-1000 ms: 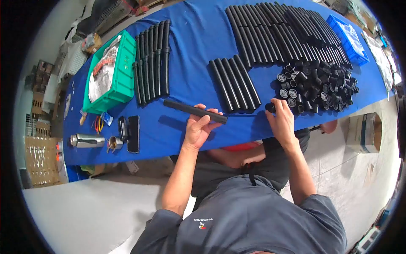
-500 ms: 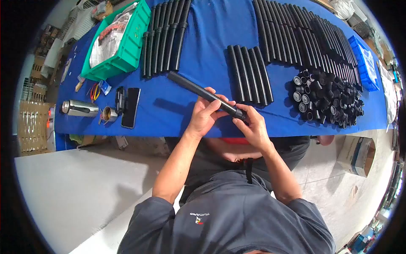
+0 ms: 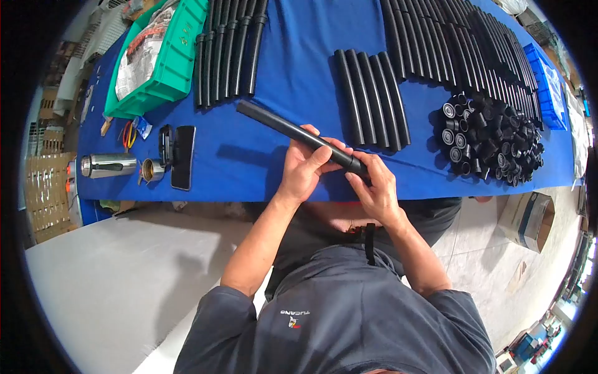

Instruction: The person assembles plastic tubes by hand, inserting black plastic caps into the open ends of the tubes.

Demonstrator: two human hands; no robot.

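A long black tube [image 3: 274,123] slants across the front of the table, its far end pointing up and left. My left hand [image 3: 303,169] grips it near its lower half, thumb on top and fingers curled beneath. At the lower right end of the tube sits a slightly wider black collar or cap [image 3: 356,166]. My right hand [image 3: 379,190] pinches around that end, fingers over it and thumb below. The very tip is hidden by these fingers. Several loose black tubes [image 3: 374,100] lie side by side just beyond my hands.
A blue cloth [image 3: 311,56] covers the table. On the right lie a heap of black caps [image 3: 492,140], stacked tubes [image 3: 436,43] and a blue bin [image 3: 548,93]. Leftward are more tubes [image 3: 227,56], a green crate [image 3: 168,68], a phone [image 3: 183,158] and a steel flask [image 3: 111,165].
The view has shifted slightly, so the table items sit a little differently. My right fingers have closed farther over the tube's end; my left hand keeps its grip.
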